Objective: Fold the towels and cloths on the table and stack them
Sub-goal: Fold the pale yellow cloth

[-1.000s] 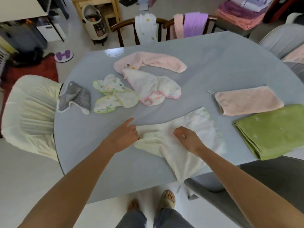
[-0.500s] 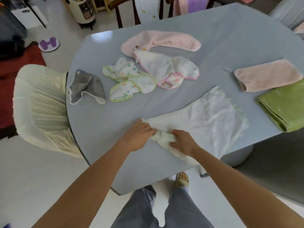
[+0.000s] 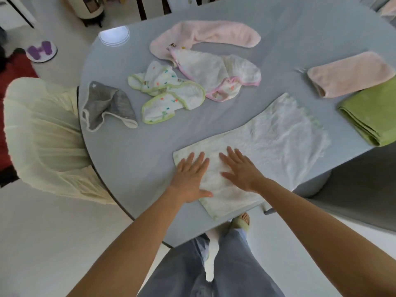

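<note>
A pale white-green towel (image 3: 272, 142) lies spread along the near edge of the grey table (image 3: 132, 151). My left hand (image 3: 190, 177) rests flat on its left end, fingers straight. My right hand (image 3: 241, 168) presses flat beside it, palm down. Beyond lie a grey cloth (image 3: 107, 105), a green-trimmed spotted cloth (image 3: 169, 95), a pink-trimmed white cloth (image 3: 218, 73) and a long pink towel (image 3: 205, 36), all unfolded. At the right sit a folded pink towel (image 3: 349, 73) and a folded green towel (image 3: 372, 116).
A cream-covered chair (image 3: 40, 133) stands against the table's left edge. A round clear lid (image 3: 114, 35) lies at the table's far left corner. A dark chair (image 3: 360, 189) stands at the near right. My legs and a sandal show below the table edge.
Both hands let go of the bunched left end of the white-green towel and now lie flat on it. The end is spread smooth. The view has dipped lower and closer.
</note>
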`<state>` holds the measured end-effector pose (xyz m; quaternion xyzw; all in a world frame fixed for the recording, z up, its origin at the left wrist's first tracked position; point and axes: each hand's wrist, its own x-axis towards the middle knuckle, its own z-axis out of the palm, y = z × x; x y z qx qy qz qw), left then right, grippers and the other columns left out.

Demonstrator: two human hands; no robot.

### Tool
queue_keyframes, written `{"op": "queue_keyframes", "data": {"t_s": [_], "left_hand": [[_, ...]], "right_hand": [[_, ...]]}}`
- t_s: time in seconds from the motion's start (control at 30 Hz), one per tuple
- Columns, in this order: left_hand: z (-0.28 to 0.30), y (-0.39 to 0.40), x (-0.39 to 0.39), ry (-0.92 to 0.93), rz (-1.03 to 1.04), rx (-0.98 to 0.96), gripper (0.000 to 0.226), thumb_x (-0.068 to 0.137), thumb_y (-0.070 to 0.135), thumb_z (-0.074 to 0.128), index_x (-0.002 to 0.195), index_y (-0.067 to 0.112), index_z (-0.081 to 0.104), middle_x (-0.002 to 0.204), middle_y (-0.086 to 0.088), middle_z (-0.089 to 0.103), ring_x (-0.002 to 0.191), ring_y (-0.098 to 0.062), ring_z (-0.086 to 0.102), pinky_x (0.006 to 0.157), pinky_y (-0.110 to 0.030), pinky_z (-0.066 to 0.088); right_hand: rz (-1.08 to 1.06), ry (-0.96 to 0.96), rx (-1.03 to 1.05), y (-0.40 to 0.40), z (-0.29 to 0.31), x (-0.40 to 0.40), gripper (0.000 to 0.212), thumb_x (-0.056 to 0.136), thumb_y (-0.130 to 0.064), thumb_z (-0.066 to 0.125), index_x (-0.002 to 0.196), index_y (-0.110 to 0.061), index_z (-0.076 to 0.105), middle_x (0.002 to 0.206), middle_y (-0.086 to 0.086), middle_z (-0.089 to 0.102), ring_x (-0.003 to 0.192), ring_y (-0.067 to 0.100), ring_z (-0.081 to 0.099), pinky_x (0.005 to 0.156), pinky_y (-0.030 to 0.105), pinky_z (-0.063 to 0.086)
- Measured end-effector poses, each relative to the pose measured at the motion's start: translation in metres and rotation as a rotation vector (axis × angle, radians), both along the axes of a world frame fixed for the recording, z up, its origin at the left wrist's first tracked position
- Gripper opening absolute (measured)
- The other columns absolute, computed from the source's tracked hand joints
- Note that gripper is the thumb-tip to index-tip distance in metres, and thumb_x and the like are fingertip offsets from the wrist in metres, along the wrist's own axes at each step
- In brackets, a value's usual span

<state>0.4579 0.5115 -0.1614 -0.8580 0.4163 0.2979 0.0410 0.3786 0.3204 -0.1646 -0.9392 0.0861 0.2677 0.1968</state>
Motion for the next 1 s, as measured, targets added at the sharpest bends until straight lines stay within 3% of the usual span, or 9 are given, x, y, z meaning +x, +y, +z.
{"op": "queue_keyframes", "data": {"t_s": [0.17,0.23,0.3,0.37,0.5,0.6,0.77,0.9,1.0], "left_hand": [[0.010,0.015,0.039,0.010,0.054,0.110,0.115,0.073,0.060,0.067,0.151,0.025,-0.010,0.157,0.000,-0.022,0.145,-0.030,-0.017,0.118,-0.047,-0.005],[0.019,0.011,0.053,0.006,0.100,0.107,0.095,0.081,0.039,0.066,0.152,0.024,0.006,0.160,0.000,-0.008,0.146,-0.030,-0.004,0.118,-0.046,-0.002],[0.022,0.000,0.055,-0.040,0.259,-0.082,0.064,0.088,0.027,0.057,0.145,0.017,0.031,0.157,-0.005,0.018,0.144,-0.025,0.016,0.118,-0.039,0.008],[0.022,-0.014,0.045,-0.089,0.404,-0.274,0.054,0.093,0.028,0.051,0.143,0.011,0.035,0.155,-0.010,0.024,0.143,-0.024,0.021,0.117,-0.035,0.014],[0.010,-0.043,0.018,0.031,0.413,-0.097,0.119,0.072,0.060,0.068,0.151,0.021,-0.012,0.156,-0.005,-0.025,0.143,-0.032,-0.020,0.113,-0.059,-0.002],[0.004,-0.054,0.013,0.011,0.360,0.065,0.151,0.047,0.067,0.080,0.146,0.022,-0.027,0.151,-0.008,-0.035,0.139,-0.038,-0.027,0.106,-0.070,-0.001],[0.006,-0.073,0.018,0.055,0.440,0.181,0.160,0.041,0.062,0.085,0.142,0.024,-0.034,0.147,-0.007,-0.042,0.136,-0.042,-0.032,0.101,-0.077,0.002],[0.007,-0.080,0.019,0.038,0.462,0.209,0.161,0.039,0.063,0.085,0.140,0.028,-0.035,0.147,-0.004,-0.043,0.136,-0.039,-0.032,0.097,-0.080,0.004],[0.008,-0.084,0.020,0.035,0.482,0.233,0.162,0.037,0.062,0.085,0.139,0.030,-0.037,0.147,-0.002,-0.043,0.137,-0.038,-0.032,0.094,-0.081,0.004]], "right_hand": [[-0.095,-0.026,0.201,0.014,0.005,0.038,0.058,0.100,-0.042,0.034,0.152,-0.024,0.013,0.160,-0.002,-0.004,0.147,0.016,-0.005,0.117,0.033,0.005],[-0.117,-0.142,0.195,0.008,0.012,0.052,0.050,0.101,-0.032,0.037,0.149,-0.018,0.028,0.158,0.002,0.018,0.145,0.017,0.015,0.115,0.031,0.016],[-0.116,-0.287,0.098,-0.006,0.019,0.062,0.043,0.100,-0.021,0.041,0.142,-0.011,0.041,0.148,0.008,0.039,0.136,0.023,0.034,0.109,0.034,0.030],[-0.057,-0.370,-0.020,-0.023,0.020,0.070,0.039,0.096,-0.011,0.043,0.134,-0.007,0.048,0.138,0.012,0.048,0.127,0.029,0.043,0.102,0.037,0.037],[0.091,-0.431,-0.236,-0.052,0.007,0.093,0.043,0.085,0.003,0.048,0.128,-0.003,0.051,0.130,0.019,0.051,0.124,0.037,0.045,0.104,0.042,0.033],[0.165,-0.416,-0.338,-0.070,-0.005,0.107,0.036,0.083,0.002,0.054,0.119,0.001,0.054,0.116,0.022,0.056,0.110,0.039,0.052,0.101,0.044,0.036],[0.319,-0.457,-0.248,-0.091,-0.017,0.125,0.023,0.078,0.005,0.054,0.101,0.005,0.059,0.091,0.023,0.060,0.080,0.038,0.059,0.072,0.041,0.047],[0.216,-0.418,-0.245,-0.119,-0.016,0.154,0.033,0.088,0.002,0.043,0.120,0.002,0.050,0.107,0.022,0.057,0.093,0.039,0.057,0.079,0.044,0.037],[0.124,-0.469,-0.196,-0.112,-0.019,0.168,0.031,0.090,0.001,0.039,0.119,-0.002,0.050,0.104,0.018,0.058,0.093,0.036,0.056,0.080,0.043,0.035]]}}
